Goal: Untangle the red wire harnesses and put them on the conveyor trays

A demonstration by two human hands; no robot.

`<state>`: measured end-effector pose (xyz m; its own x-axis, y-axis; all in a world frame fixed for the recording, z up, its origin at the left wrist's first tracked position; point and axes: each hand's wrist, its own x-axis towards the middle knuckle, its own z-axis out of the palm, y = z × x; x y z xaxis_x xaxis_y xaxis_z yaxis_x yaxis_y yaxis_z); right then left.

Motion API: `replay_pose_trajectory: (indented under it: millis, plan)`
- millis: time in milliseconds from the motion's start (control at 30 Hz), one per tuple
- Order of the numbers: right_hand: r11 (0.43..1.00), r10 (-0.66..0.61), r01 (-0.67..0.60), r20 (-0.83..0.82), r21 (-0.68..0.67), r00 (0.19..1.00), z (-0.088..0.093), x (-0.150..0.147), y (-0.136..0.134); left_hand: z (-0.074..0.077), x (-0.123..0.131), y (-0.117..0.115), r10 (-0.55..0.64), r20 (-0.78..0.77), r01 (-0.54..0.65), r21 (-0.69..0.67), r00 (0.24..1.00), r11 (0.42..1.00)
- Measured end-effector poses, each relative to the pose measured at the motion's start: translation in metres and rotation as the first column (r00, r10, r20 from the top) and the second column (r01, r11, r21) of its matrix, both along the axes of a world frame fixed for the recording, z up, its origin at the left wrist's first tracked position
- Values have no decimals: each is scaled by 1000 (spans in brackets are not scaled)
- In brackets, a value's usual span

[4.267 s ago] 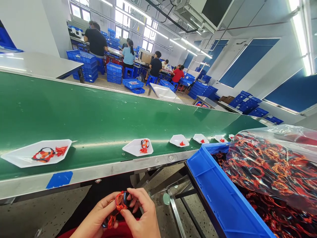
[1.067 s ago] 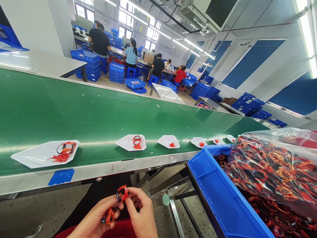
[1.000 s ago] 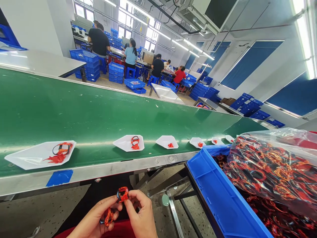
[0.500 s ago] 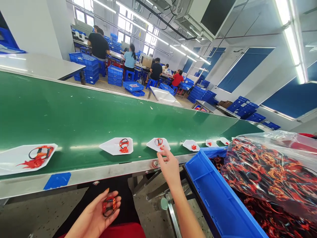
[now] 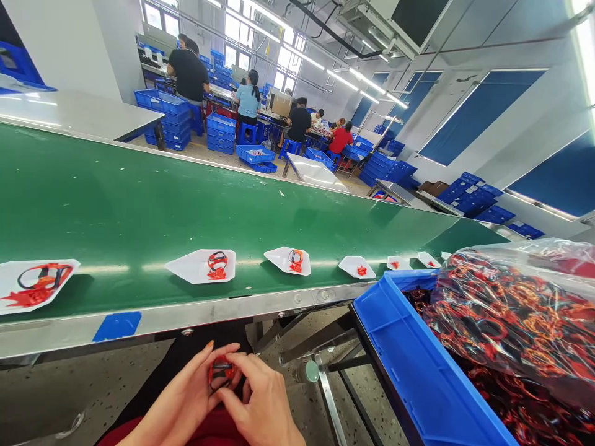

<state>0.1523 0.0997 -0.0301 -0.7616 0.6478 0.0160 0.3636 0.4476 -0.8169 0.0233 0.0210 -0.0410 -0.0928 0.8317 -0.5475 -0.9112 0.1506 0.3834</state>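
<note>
Low in the picture, over my lap, my left hand and my right hand meet around a small black ring wound with red-orange wire. Both hands pinch it with their fingertips. Above them runs the green conveyor belt. White paper trays ride on it in a row: one at the far left, one with a ring in it, one with a ring and red bits, and smaller ones further right.
A blue bin at my right holds a clear plastic bag full of red and black wire rings. A blue tape mark sits on the belt's steel edge. Several people sit at benches among stacked blue crates in the background.
My right hand has drawn back from the tray on the belt and joined my left hand on the ring. The trays have moved left along the belt.
</note>
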Motion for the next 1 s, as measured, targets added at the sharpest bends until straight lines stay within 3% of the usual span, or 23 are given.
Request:
replay_pose_trajectory:
  millis: [233,333,367,400,467,533,567,633,800,1000]
  plan:
    - [991,-108,98,-121,-86,987,-7,0,-2,-3,2,-1,43,-36,-41,55,998,998]
    - [938,-237,174,-189,-299,953,-18,-2,0,1,4,-2,23,-57,-19,69,998,997]
    - [878,-294,180,-204,-444,934,-21,-2,2,2,5,-2,16,-60,-11,72,998,997]
    - [779,-352,161,-210,-606,912,-24,-2,3,2,5,-2,13,-57,-8,78,998,997]
    - [497,-461,70,-195,-865,866,-26,-1,5,0,4,-2,4,-28,-1,92,1000,996]
    - [226,-539,-38,-158,-973,827,-24,1,8,-3,3,-1,-12,6,12,98,1000,995]
    - [131,-562,-76,-138,-988,816,-22,2,8,-5,2,-1,-22,17,20,94,1000,995]
    - [33,-580,-111,-110,-993,808,-19,3,10,-9,1,0,-28,30,25,86,999,996]
    - [-33,-588,-133,-89,-991,804,-17,4,12,-10,0,0,-20,18,19,66,1000,998]
    - [-9,-567,-122,-95,-992,818,-21,3,8,-6,1,1,-24,-5,24,49,1000,999]
